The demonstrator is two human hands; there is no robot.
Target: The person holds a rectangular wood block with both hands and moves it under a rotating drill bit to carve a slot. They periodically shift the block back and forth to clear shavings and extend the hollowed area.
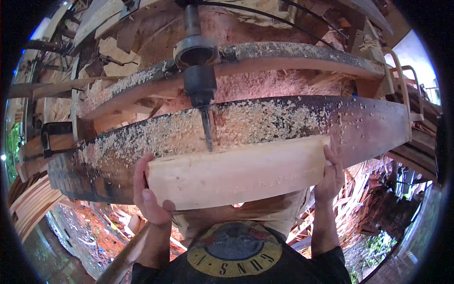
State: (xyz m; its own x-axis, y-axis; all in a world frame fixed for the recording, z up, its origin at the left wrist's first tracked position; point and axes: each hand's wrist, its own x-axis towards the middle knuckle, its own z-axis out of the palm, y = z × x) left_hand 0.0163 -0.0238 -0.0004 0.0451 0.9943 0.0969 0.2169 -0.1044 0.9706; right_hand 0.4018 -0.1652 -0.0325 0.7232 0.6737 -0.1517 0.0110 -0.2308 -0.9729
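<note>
A pale, squared block of wood (236,176) spans the space between my hands, level and close to my body. My left hand (152,196) grips its left end, thumb along the near side and fingers round the end. At the opposite end, my right hand (331,176) is closed on the wood, its fingertips curled over the far corner. A long drill bit (206,128) points down from a black chuck (199,85), its tip just beyond the block's far edge; I cannot tell whether they touch.
Under the bit runs a dark worktable (369,118) strewn with wood chips. A wooden beam (302,59) crosses behind it. A black clamp (47,137) sits at the left, with stacked slats (35,206) below. Scrap wood (359,194) lies on the floor at right.
</note>
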